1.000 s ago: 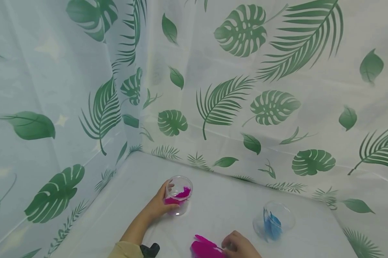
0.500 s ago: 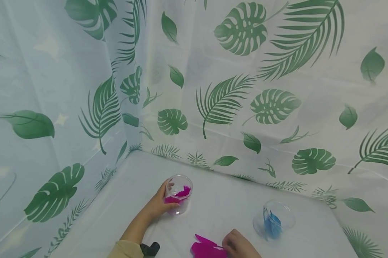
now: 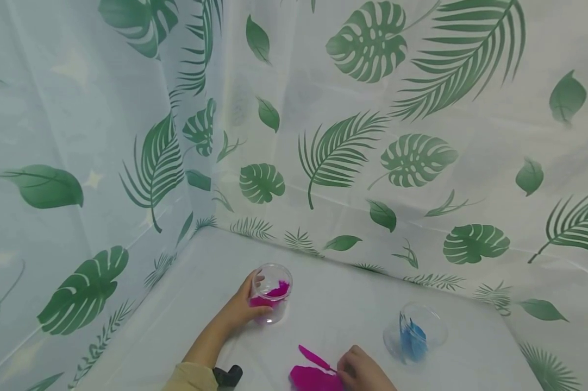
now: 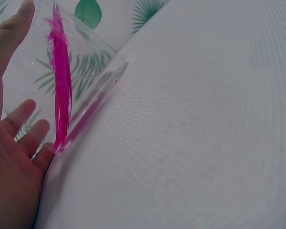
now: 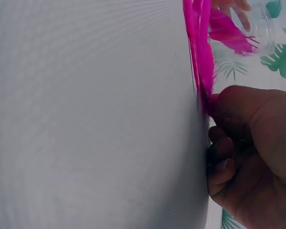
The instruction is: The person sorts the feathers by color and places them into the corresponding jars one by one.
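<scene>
A clear plastic cup (image 3: 273, 279) with magenta feathers (image 3: 269, 298) inside stands on the white surface. My left hand (image 3: 240, 310) grips its left side, thumb in front; the left wrist view shows a feather (image 4: 62, 90) through the clear wall. Closer to me lies a small pile of magenta feathers (image 3: 314, 378), cut off by the bottom edge of the head view. My right hand (image 3: 363, 370) pinches one magenta feather (image 3: 316, 357) by its quill end at the pile's right side. In the right wrist view the fingertips meet at that end, low against the surface.
A second clear cup (image 3: 438, 326) with blue feathers (image 3: 413, 341) stands to the right, beyond my right hand. White sheeting printed with green leaves (image 3: 475, 244) hangs behind and on the left. A black device (image 3: 227, 378) sits at my left wrist.
My right hand has pinched a magenta feather and shifted it apart from the pile, its tip now angled away to the upper left. The left hand and cup stay put.
</scene>
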The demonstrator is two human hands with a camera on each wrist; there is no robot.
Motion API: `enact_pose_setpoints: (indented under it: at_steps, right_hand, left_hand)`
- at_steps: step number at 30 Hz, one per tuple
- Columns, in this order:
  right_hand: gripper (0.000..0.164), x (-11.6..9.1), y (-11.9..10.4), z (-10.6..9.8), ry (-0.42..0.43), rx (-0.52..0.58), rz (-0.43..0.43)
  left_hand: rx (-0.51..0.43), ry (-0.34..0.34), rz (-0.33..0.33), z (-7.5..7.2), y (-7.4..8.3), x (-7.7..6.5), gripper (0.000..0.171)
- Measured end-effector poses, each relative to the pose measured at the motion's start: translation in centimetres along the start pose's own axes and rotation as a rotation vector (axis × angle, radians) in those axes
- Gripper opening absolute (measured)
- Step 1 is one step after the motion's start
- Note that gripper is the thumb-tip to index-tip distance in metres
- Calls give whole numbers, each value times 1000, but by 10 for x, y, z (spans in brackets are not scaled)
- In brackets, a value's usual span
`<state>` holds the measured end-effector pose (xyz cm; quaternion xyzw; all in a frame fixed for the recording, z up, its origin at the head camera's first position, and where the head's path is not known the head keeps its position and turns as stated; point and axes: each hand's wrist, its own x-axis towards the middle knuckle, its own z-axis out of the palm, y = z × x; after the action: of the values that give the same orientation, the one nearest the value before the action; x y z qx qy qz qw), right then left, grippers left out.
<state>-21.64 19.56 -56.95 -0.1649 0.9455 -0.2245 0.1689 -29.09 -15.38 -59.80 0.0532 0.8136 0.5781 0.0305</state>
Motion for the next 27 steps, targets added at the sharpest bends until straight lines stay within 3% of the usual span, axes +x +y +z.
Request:
enact_pose_setpoints:
  at_steps: [11, 16, 19, 27]
  right_hand:
    - [10, -2, 9, -2, 31, 114, 28]
    - [9, -3, 11, -3, 61, 111, 12]
    - [11, -1, 13, -3, 58, 129, 44]
    - [15, 1, 23, -4, 70, 256, 61]
  left_hand:
    - [-2, -11, 21, -2, 2, -1, 106]
    - [-6, -11, 14, -1, 0, 1, 108]
    - [-11, -7, 1, -1, -1, 3, 109]
    - [-14, -9, 5, -1, -3, 3, 109]
